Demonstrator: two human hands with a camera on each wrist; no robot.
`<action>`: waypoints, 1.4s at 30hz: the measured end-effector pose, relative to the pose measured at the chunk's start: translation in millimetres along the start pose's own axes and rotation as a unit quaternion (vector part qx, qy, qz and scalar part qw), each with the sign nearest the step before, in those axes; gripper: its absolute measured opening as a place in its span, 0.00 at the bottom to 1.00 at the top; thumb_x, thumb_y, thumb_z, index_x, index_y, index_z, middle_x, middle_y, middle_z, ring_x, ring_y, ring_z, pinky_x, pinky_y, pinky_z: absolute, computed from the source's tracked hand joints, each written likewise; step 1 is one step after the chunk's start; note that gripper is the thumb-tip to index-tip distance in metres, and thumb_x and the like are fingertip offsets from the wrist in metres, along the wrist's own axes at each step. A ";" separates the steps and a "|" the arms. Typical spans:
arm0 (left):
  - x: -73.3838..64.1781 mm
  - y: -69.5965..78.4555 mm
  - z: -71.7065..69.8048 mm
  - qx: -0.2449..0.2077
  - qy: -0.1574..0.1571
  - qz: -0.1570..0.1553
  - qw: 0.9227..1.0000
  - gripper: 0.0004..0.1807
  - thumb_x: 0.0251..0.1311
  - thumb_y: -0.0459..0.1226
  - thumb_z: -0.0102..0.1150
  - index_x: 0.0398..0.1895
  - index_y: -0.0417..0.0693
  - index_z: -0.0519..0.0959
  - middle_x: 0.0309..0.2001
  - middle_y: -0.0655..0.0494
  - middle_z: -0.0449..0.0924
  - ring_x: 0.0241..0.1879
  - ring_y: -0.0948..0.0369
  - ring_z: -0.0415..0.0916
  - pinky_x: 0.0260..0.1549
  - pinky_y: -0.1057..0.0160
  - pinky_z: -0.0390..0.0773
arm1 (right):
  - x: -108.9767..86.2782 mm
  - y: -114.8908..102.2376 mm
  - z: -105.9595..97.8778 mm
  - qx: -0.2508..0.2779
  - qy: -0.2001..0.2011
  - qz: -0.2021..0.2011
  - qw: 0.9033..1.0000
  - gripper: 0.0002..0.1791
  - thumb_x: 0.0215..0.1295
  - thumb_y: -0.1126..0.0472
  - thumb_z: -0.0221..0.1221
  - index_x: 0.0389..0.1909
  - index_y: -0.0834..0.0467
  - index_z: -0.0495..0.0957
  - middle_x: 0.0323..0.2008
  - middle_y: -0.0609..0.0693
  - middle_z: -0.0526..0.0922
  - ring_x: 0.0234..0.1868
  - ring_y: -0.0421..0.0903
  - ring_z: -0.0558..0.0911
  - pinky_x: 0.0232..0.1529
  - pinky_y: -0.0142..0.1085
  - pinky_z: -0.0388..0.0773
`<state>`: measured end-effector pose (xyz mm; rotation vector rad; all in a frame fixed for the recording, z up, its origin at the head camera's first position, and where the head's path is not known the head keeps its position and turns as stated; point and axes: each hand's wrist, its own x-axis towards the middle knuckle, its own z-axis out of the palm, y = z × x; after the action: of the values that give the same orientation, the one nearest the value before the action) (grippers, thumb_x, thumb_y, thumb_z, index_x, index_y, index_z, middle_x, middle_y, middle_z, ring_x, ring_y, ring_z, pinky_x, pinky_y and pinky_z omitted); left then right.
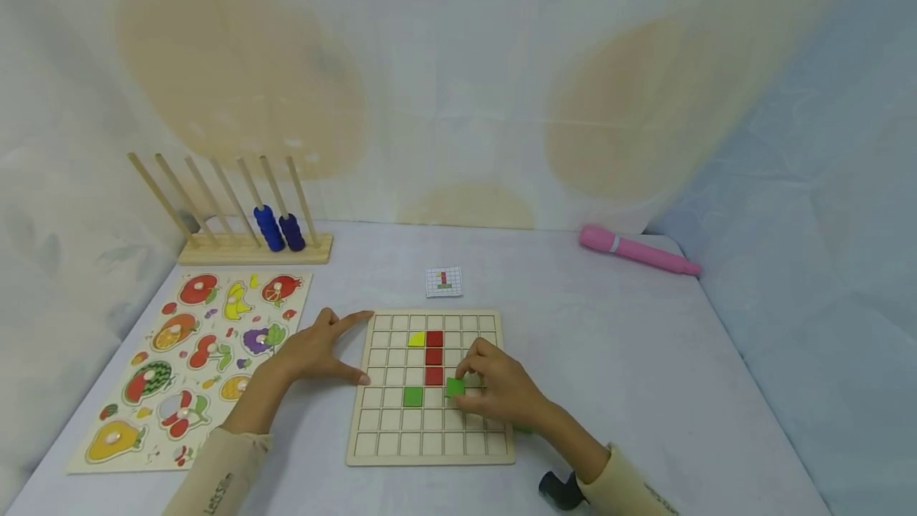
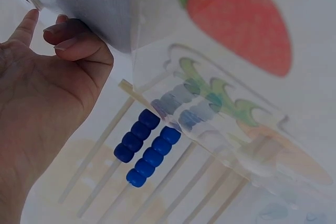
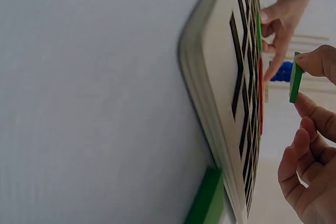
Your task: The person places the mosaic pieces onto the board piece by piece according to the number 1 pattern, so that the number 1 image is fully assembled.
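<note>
My right hand pinches a flat green square tile between thumb and fingertip, over the wooden grid board. In the right wrist view that tile is held on edge, raised off the grid. With thumb and index finger spread, my left hand touches the board's left edge; its other fingers curl in loosely. On the grid lie a column of red tiles, a yellow piece beside the top one, and another green tile lower left.
Behind the board lies a small pattern card. A fruit puzzle board and a peg abacus with blue beads stand left. A pink wand-shaped object lies back right, a black object front right. Another green piece lies by the board's edge.
</note>
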<state>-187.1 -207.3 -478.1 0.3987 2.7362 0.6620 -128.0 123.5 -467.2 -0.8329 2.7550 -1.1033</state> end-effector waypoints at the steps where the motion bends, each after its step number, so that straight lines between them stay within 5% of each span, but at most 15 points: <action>1: 0.0 0.2 0.0 0.000 0.000 0.000 1.000 0.62 0.31 0.65 0.77 0.76 0.65 0.60 0.44 0.48 0.63 0.30 0.56 0.66 0.25 0.59 0.66 | 1.0 -1.5 2.5 -0.007 -0.005 -0.002 1.000 0.11 0.51 0.59 0.73 0.34 0.53 0.83 0.36 0.49 0.72 0.38 0.44 0.75 0.39 0.29 0.73; 9: 0.2 1.0 -0.6 -0.002 -0.003 -0.002 1.000 0.61 0.32 0.64 0.78 0.76 0.66 0.60 0.44 0.48 0.63 0.29 0.56 0.66 0.25 0.59 0.65 | 6.9 -7.0 17.7 -0.055 -0.022 -0.006 0.998 0.11 0.52 0.54 0.73 0.33 0.52 0.83 0.35 0.40 0.70 0.37 0.34 0.72 0.39 0.27 0.73; 28: -0.7 3.4 -0.7 -0.006 0.000 0.004 1.000 0.61 0.32 0.63 0.78 0.75 0.64 0.61 0.42 0.48 0.63 0.30 0.56 0.65 0.26 0.59 0.66 | 10.9 -11.8 26.9 -0.138 -0.022 -0.059 0.988 0.12 0.54 0.53 0.73 0.35 0.54 0.86 0.34 0.39 0.68 0.35 0.33 0.67 0.39 0.25 0.71; 35: -1.2 2.9 -1.1 -0.005 -0.001 0.005 1.000 0.61 0.32 0.63 0.78 0.75 0.64 0.61 0.43 0.48 0.63 0.29 0.56 0.65 0.26 0.59 0.66 | 8.2 -12.6 20.2 -0.118 -0.020 -0.045 0.992 0.13 0.54 0.52 0.73 0.38 0.52 0.86 0.35 0.40 0.69 0.35 0.34 0.68 0.37 0.26 0.71; 42: -1.9 2.6 -2.3 -0.004 -0.001 0.002 1.000 0.61 0.33 0.63 0.78 0.76 0.64 0.61 0.43 0.48 0.63 0.30 0.56 0.65 0.26 0.59 0.66 | -3.3 0.5 -10.8 -0.001 -0.053 0.000 0.999 0.22 0.52 0.52 0.75 0.47 0.55 0.84 0.41 0.48 0.73 0.41 0.46 0.73 0.42 0.31 0.73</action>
<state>-185.6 -206.6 -474.5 0.4023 2.7311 0.6737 -128.0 132.2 -460.0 -0.8641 2.6691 -1.0254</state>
